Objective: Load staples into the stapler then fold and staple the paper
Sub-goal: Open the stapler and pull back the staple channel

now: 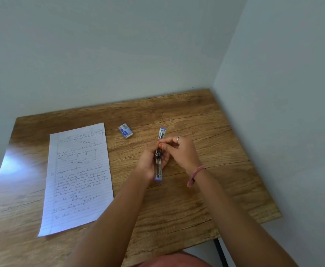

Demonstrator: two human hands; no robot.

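Right of the paper [79,176]: stapler [159,160], opened flat, cradled in left hand [150,162]; right hand [179,149] pinches at its magazine. Staple box [125,130] beyond. Loading apparently underway; paper unfolded, unstapled on table [196,189].

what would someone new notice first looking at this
Both hands meet mid-table over an opened stapler: the left hand cradles it while the right hand pinches at its top. To the left lies a handwritten lined sheet of paper, flat and unfolded, and a small blue staple box sits behind on the wooden table.
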